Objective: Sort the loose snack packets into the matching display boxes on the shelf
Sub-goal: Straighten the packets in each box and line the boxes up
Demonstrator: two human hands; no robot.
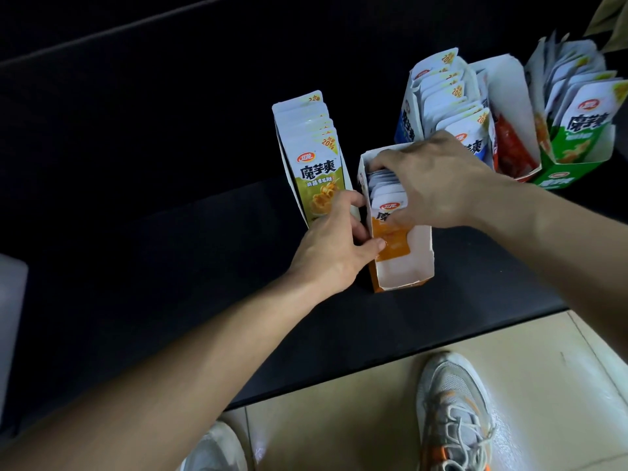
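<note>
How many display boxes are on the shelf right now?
5: olive box far left, orange box in the middle, then blue box, red box and green box at right. More may sit past the edge.

dark shelf [170, 266], beige tiled floor [356, 402]

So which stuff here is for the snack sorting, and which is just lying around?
For the job:
- orange box, held by the left hand
- orange packets inside it, held by the right hand
- yellow-green box, blue box, red box, green box
- black shelf

Just around:
- grey sneaker, pale sneaker
- tiled floor
- pale thing at the left edge
</note>
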